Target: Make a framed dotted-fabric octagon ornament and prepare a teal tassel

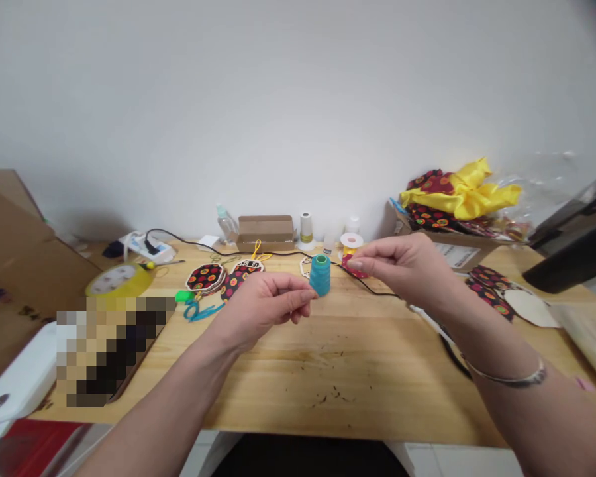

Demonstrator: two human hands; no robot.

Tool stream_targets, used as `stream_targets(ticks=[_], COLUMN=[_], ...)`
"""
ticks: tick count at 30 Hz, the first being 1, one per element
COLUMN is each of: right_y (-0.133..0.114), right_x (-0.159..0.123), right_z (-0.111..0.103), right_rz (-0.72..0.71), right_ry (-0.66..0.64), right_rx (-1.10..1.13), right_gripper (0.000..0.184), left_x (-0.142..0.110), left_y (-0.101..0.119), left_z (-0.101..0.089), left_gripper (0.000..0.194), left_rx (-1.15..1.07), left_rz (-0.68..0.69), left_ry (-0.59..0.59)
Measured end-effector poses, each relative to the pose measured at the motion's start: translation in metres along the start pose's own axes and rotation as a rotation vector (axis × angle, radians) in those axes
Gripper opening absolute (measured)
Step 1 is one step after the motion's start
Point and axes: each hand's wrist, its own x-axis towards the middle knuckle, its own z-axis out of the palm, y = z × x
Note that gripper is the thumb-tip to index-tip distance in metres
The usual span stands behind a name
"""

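My left hand (268, 301) is raised over the wooden table (328, 371), its fingertips pinched together just left of a teal thread spool (320, 274) that stands upright on the table. My right hand (395, 262) is held a little higher to the right, thumb and forefinger pinched too. Whatever the two pinches hold is too fine to see. A silver bangle (511, 377) sits on my right forearm. Behind the spool lie round patterned fabric pieces (206, 277) with a yellow cord (257, 250).
A black cable (367, 285) crosses the table. Yellow tape roll (119, 279) and power strip (146, 248) lie at left, a small cardboard box (267, 230) and white spool (306, 228) at the back, a box with yellow and patterned cloth (459, 195) at right.
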Motion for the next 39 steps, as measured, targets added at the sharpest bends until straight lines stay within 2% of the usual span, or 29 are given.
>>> stream_targets(ticks=[2, 4, 5, 7, 9, 12, 15, 20, 24, 27, 30, 32, 35, 39], right_y=[0.005, 0.007, 0.005, 0.000, -0.009, -0.020, -0.024, -0.025, -0.027, -0.026, -0.024, -0.022, -0.022, -0.027], right_x=[-0.003, -0.006, -0.007, -0.006, -0.003, 0.005, 0.012, 0.013, 0.013, 0.015, 0.018, 0.020, 0.022, 0.023], right_z=[0.000, 0.003, 0.007, 0.016, 0.026, 0.039, 0.045, 0.044, 0.039, 0.038, 0.043, 0.048, 0.054, 0.057], right_rz=[-0.021, -0.117, -0.171, -0.228, -0.195, -0.103, -0.029, 0.021, 0.034, 0.050, 0.000, -0.074, -0.137, -0.102], right_ry=[-0.101, -0.213, -0.235, -0.201, -0.185, -0.312, -0.407, -0.258, -0.143, -0.064, -0.017, 0.019, 0.057, 0.055], right_rx=[-0.070, -0.135, -0.150, -0.125, -0.061, 0.100, 0.163, 0.012, 0.082, 0.157, 0.218, 0.219, 0.187, 0.213], right_gripper=[0.027, 0.024, 0.022, 0.019, 0.023, 0.029, 0.021, 0.019, 0.018, 0.018, 0.014, 0.010, 0.006, 0.009], left_x=[0.000, 0.001, 0.002, 0.005, 0.006, 0.006, 0.005, 0.005, 0.005, 0.008, 0.011, 0.013, 0.015, 0.014], left_y=[-0.001, -0.001, -0.001, -0.001, 0.000, 0.002, 0.003, -0.002, -0.008, -0.013, -0.016, -0.017, -0.018, -0.019], left_z=[-0.006, -0.008, -0.009, -0.009, -0.009, -0.009, -0.010, -0.016, -0.022, -0.024, -0.021, -0.017, -0.011, -0.006], left_gripper=[0.018, 0.020, 0.021, 0.022, 0.022, 0.023, 0.026, 0.027, 0.018, 0.014, 0.009, 0.009, 0.010, 0.012], left_rx=[0.057, 0.095, 0.105, 0.113, 0.116, 0.149, 0.207, 0.181, 0.120, 0.064, -0.092, -0.233, -0.436, -0.584], left_rz=[-0.004, 0.006, 0.016, 0.036, 0.058, 0.079, 0.079, 0.092, 0.096, 0.156, 0.232, 0.226, 0.197, 0.193], left_ry=[-0.036, -0.041, -0.032, -0.012, 0.000, 0.000, -0.008, -0.060, -0.098, -0.053, -0.018, -0.029, -0.074, -0.179])
